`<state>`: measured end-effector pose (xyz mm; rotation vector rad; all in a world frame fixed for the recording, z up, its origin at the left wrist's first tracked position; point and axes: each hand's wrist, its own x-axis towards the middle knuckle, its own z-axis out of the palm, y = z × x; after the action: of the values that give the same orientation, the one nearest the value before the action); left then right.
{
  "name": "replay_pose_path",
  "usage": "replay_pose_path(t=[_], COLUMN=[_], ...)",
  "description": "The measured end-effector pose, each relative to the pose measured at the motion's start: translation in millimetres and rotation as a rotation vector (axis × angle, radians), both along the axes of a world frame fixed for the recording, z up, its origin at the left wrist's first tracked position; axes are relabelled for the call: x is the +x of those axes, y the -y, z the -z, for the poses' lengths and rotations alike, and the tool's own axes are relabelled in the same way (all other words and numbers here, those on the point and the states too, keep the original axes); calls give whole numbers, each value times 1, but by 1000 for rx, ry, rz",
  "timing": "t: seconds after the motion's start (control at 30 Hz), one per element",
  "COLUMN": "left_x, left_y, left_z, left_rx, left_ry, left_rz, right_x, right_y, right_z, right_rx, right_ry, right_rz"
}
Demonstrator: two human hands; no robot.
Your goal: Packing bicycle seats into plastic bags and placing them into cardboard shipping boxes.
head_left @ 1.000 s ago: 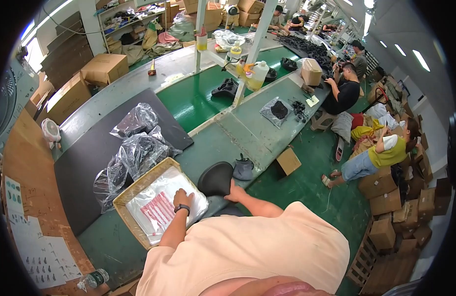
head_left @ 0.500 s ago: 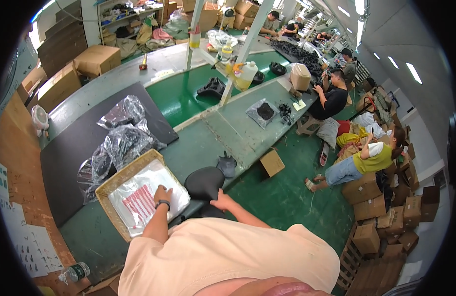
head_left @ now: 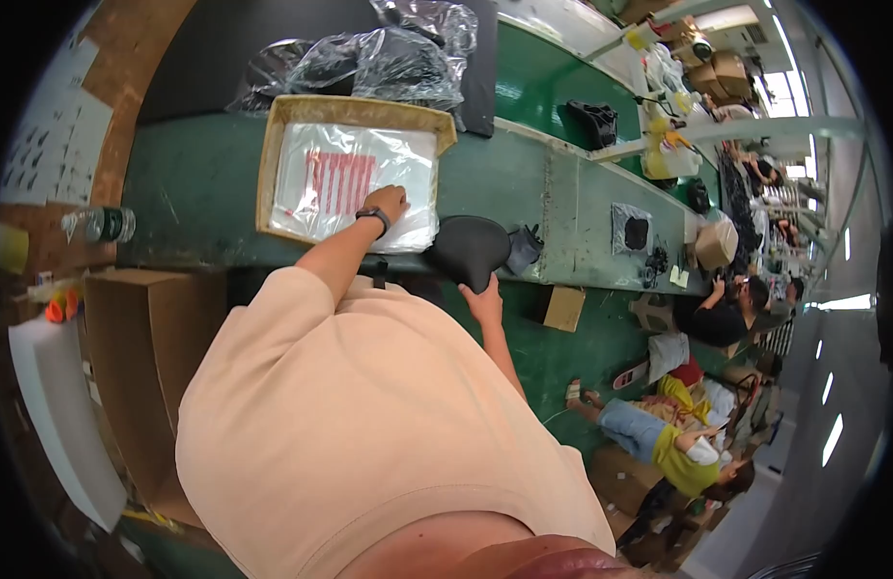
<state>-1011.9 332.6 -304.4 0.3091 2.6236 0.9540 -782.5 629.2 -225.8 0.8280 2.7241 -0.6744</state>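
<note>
Fingers of our right hand (head_left: 483, 302) close on the nose of a smooth black teardrop-shaped saddle (head_left: 472, 243).
Its long axis runs away from us, over the worn green tabletop (head_left: 500, 179) edge; our left hand (head_left: 393, 202), curled, grip unclear, rests leftward on red-striped clear plastic bags (head_left: 338, 181).

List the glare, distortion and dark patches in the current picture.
All in the head view: glare streaks the clear bags and the plastic stack under the left hand; a ceiling light at right burns white; the brown board bends along its edge; black fills the corners; the seat at the right hand looks dark, without strong glare.
</note>
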Motion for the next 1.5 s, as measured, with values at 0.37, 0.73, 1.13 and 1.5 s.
replay_pose_path(t=[0.37,0.73,1.13,1.5], left_x=[15,19,-15,6], left_y=[8,26,115,180], left_z=[-16,-11,-17,-108], left_rx=[40,-72,788,-146], left_ry=[50,42,70,-695], left_rz=[-115,-307,-797,-517], right_x=[49,43,-12,-4], right_y=[-20,-32,-12,7], right_z=[-22,-2,2,3], right_rx=[-2020,-1624,-1752,-1742], right_ry=[99,93,-107,-51], right_rz=[847,907,951,975])
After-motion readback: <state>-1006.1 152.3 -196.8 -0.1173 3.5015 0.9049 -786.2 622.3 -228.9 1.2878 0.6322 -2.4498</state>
